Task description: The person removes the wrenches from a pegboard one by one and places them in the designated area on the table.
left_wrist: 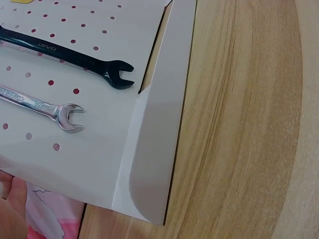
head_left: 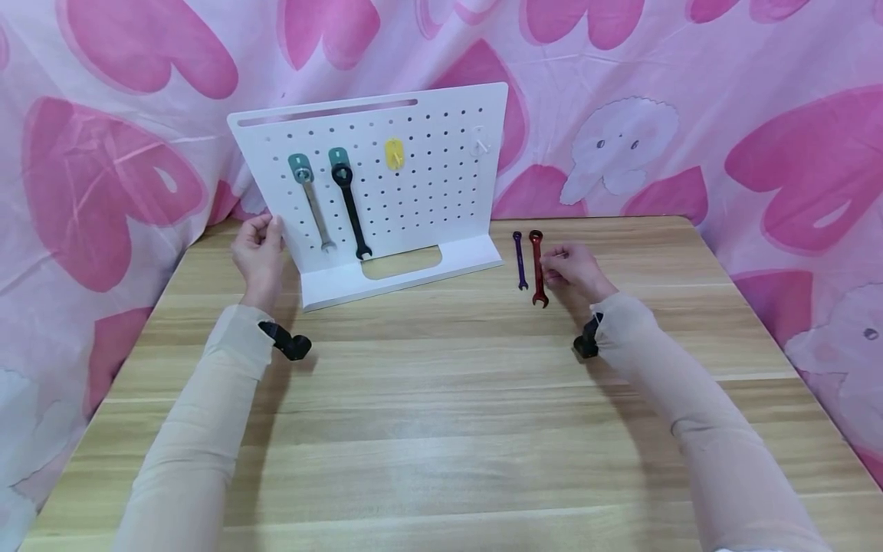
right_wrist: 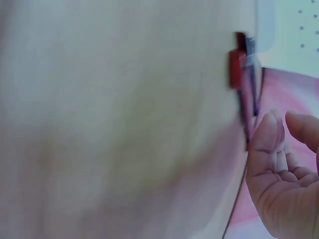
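My left hand grips the left edge of a white pegboard stand, with the thumb near its face and other fingers partly hidden. A silver wrench and a black wrench hang there from green hooks; both open ends show in the left wrist view. Right of the stand, a red wrench and a smaller purple wrench lie side by side on the table. Beside the red one hovers my right hand. In the right wrist view, its thumb and fingers are apart with nothing between them; the wrenches are blurred there.
A yellow hook and a clear hook on the pegboard carry nothing. Behind the wooden table hangs a pink patterned cloth. A black wrist camera juts from the left sleeve.
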The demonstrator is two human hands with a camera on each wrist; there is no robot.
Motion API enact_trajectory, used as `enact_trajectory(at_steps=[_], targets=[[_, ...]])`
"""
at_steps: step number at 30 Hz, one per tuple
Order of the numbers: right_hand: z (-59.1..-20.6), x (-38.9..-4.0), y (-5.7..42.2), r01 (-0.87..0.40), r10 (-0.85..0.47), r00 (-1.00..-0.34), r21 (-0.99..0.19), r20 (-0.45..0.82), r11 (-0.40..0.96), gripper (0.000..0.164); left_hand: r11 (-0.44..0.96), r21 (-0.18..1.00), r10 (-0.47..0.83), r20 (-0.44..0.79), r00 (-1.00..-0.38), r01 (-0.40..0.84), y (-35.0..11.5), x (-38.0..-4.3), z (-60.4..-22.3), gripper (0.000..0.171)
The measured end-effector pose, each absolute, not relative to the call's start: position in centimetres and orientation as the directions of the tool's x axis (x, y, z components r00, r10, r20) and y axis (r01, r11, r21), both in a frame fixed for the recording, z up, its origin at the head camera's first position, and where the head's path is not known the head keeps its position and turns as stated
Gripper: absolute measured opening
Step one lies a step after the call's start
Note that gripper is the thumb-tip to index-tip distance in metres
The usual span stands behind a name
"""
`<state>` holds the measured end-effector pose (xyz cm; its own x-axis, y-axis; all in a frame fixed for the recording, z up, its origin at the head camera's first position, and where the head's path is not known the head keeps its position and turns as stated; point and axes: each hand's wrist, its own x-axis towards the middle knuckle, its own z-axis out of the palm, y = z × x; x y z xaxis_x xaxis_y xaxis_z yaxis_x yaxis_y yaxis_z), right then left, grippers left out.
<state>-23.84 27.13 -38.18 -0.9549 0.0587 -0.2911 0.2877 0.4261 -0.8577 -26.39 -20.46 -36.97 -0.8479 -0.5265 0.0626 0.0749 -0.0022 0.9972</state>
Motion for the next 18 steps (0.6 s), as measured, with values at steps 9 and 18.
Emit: enact_trajectory(at_steps=[9, 18], targets=[[-36.6, -24.1, 24.1, 0.2, 0.051, -0.979, -0.906, -0.196, 0.373, 0.031, 0.022, 0.997, -0.517, 0.075, -0.853, 0.074, -20.5, -26.6, -37.1, 0.02], [-36.3, -24.3, 21.1, 0.173, 0.041, -0.985, -0.943, -0.169, 0.285, 0.027, 0.033, 0.998, -0.507, 0.055, -0.86, 0.045, -20.7, -26.8, -37.2, 0.02]])
